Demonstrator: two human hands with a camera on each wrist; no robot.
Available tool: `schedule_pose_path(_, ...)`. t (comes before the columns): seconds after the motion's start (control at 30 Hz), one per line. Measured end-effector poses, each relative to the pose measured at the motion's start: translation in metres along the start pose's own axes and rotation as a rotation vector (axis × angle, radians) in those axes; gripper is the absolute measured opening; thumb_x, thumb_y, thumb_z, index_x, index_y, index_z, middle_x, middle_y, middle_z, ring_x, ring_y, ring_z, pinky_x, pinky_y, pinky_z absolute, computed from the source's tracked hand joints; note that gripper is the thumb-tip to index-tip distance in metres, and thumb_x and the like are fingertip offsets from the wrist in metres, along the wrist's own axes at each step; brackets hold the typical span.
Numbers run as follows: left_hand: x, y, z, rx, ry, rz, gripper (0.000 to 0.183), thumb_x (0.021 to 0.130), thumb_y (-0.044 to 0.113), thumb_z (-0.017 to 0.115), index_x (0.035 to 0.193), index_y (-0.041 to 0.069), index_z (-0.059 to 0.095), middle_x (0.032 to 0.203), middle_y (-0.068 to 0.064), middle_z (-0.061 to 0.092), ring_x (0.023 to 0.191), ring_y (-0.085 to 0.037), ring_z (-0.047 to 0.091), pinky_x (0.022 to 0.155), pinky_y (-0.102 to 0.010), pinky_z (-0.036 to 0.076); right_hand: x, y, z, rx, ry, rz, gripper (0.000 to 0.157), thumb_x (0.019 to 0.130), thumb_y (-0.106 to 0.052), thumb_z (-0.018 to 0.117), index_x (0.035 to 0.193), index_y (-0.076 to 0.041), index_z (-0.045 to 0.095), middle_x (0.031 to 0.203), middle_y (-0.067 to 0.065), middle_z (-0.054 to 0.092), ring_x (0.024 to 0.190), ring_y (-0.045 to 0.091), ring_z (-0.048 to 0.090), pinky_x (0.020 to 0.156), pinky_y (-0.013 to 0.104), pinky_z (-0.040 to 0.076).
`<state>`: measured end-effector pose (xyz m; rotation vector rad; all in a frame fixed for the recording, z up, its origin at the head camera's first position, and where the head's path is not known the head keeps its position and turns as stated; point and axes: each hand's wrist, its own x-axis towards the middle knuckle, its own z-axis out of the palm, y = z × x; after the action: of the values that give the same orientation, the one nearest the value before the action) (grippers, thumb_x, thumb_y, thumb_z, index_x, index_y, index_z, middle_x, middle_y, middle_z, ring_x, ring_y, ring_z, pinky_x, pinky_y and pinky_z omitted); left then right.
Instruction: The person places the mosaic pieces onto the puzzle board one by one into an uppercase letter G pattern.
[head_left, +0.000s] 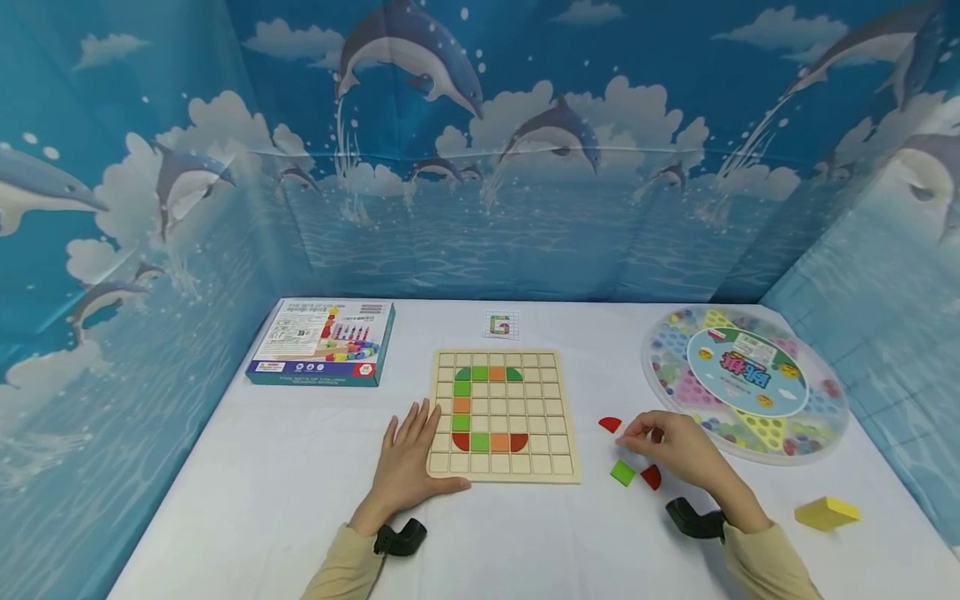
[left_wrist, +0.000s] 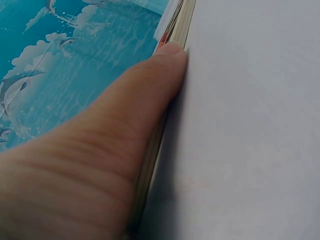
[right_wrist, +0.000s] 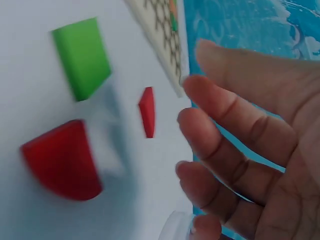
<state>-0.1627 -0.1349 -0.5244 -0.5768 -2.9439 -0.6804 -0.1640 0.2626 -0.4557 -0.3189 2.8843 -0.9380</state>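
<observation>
My left hand (head_left: pixel 408 458) lies with spread fingers at the near-left corner of the wooden grid board (head_left: pixel 540 417). Its thumb (left_wrist: pixel 150 75) rests along the board's near edge. Green, orange and red pieces on the board form a C-like outline. To the right, my right hand (head_left: pixel 671 446) hovers over the table with loosely bent fingers and nothing visible between them. Below and around its fingertips lie a green square (head_left: pixel 622 473), a red quarter-circle (head_left: pixel 651 477) and a second red quarter-circle (head_left: pixel 610 424), all apart from the hand.
A small pattern card (head_left: pixel 502 325) lies behind the board. At the back left is a boxed toy set (head_left: pixel 322 342). The round Chinese checkers case (head_left: pixel 750 375) sits at the right, beyond my right hand. A yellow block (head_left: pixel 827 513) stands near the right edge.
</observation>
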Motion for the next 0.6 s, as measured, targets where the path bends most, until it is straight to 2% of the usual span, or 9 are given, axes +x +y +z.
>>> schedule_pose_path(0.17, 0.0, -0.001, 0.001, 0.002, 0.002, 0.004, 0.114, 0.067, 0.069, 0.069, 0.15, 0.003, 0.026, 0.155, -0.015, 0.018, 0.142, -0.031, 0.01, 0.111, -0.053, 0.004, -0.008, 0.002, 0.008, -0.123, -0.094, 0.052, 0.027, 0.069, -0.044, 0.082, 0.072, -0.023, 0.065, 0.065, -0.008, 0.05, 0.058, 0.012, 0.044, 0.05, 0.027, 0.037)
schedule_pose_path(0.3, 0.0, -0.001, 0.001, 0.004, 0.001, 0.008, 0.115, 0.066, 0.07, 0.069, 0.15, 0.003, 0.025, 0.155, -0.015, 0.017, 0.142, -0.031, 0.01, 0.111, -0.052, 0.004, -0.01, 0.001, 0.012, -0.169, -0.106, 0.028, 0.032, 0.063, -0.043, 0.086, 0.073, -0.022, 0.064, 0.07, -0.008, 0.05, 0.066, 0.013, 0.044, 0.055, 0.029, 0.038)
schedule_pose_path(0.6, 0.0, -0.001, 0.001, 0.004, -0.017, -0.005, 0.116, 0.066, 0.07, 0.068, 0.15, 0.004, 0.023, 0.156, -0.014, 0.015, 0.143, -0.029, 0.007, 0.111, -0.051, 0.002, -0.001, -0.004, 0.023, -0.11, -0.08, -0.065, 0.027, 0.067, -0.031, 0.086, 0.076, -0.02, 0.062, 0.071, -0.009, 0.051, 0.068, 0.012, 0.041, 0.058, 0.028, 0.036)
